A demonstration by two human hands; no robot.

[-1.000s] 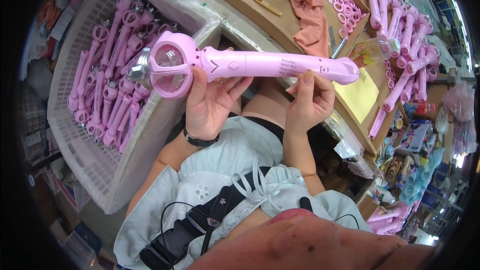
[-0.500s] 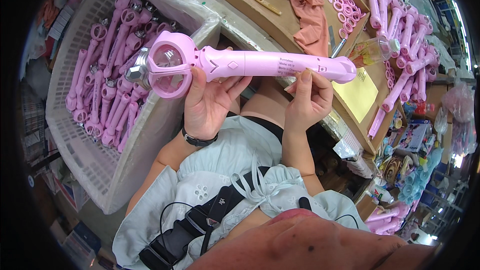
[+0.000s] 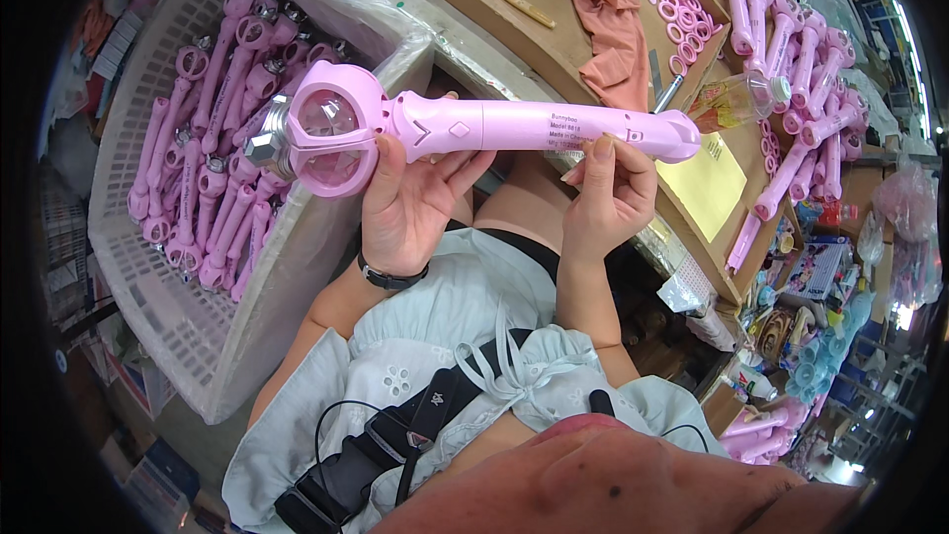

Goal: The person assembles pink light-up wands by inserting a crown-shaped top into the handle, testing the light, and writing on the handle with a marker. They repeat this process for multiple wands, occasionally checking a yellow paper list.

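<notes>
Left: basket [image 3: 163, 314] with many pink wands [image 3: 232, 87]. Left hand [image 3: 410, 213] clamped around neck of 1 wand [image 3: 455, 127], beside round head [image 3: 331, 133]. Wand held about level above lap [image 3: 519, 206]. Right hand [image 3: 608, 193] pinches handle [image 3: 534, 124]. Beyond, cloth [image 3: 611, 30] in tray [image 3: 554, 54]; then yellow paper [image 3: 707, 188].

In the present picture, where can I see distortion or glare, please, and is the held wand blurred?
Head view: the wand looks fairly sharp, without clear motion blur; head view: the edge of the brown tray curves, and the corners go black; head view: a bright light glares near the right rim.
</notes>
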